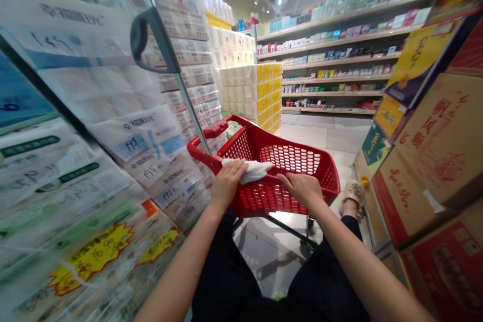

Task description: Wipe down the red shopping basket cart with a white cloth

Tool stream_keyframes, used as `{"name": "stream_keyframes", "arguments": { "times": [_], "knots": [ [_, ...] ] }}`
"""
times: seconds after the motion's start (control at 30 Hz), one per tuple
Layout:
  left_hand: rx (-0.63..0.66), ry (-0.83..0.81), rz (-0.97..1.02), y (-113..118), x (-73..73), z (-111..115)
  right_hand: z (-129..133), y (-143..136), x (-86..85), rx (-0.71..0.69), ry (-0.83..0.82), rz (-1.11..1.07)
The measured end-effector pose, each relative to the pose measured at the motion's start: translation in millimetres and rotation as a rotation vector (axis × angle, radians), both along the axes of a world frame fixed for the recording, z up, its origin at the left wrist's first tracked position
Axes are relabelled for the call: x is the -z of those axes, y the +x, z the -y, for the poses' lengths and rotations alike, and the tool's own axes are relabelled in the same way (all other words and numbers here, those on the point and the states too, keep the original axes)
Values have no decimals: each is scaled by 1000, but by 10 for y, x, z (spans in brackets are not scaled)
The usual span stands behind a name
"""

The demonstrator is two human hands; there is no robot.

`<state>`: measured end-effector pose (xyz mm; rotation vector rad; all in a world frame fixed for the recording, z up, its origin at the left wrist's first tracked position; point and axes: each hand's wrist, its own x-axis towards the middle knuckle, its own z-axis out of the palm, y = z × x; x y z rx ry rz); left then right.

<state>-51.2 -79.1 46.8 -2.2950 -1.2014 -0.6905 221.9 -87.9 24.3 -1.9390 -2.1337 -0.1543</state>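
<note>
A red plastic shopping cart with a perforated basket stands in front of my legs, its side rim towards me. My left hand is on that rim near the handle end, with its fingers closed over a white cloth that lies along the edge. Farther right on the same rim, my right hand grips the edge, thumb on top and fingers curled out of sight. A metal pole with a dark grey loop handle slants down to the cart's handle end.
Packs of tissue paper are stacked high close on the left. Cardboard boxes form a wall on the right, near my foot in a beige clog. Yellow-sided paper packs and stocked shelves stand beyond the cart.
</note>
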Motion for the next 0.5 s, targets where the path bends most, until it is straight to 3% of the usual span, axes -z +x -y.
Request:
{"name": "stream_keyframes", "arguments": {
  "times": [0.1,0.2,0.33,0.5],
  "knots": [
    [-118,51,44,-372,-142,-48,-1,-15,6,-2,8,-12],
    [-176,65,70,-490,-190,-56,4,-57,19,-9,18,-21],
    [-160,16,61,-170,-37,35,21,-129,30,-12,25,-23],
    [24,-59,-3,320,178,177,38,-139,20,-27,18,-9]
  ]
}}
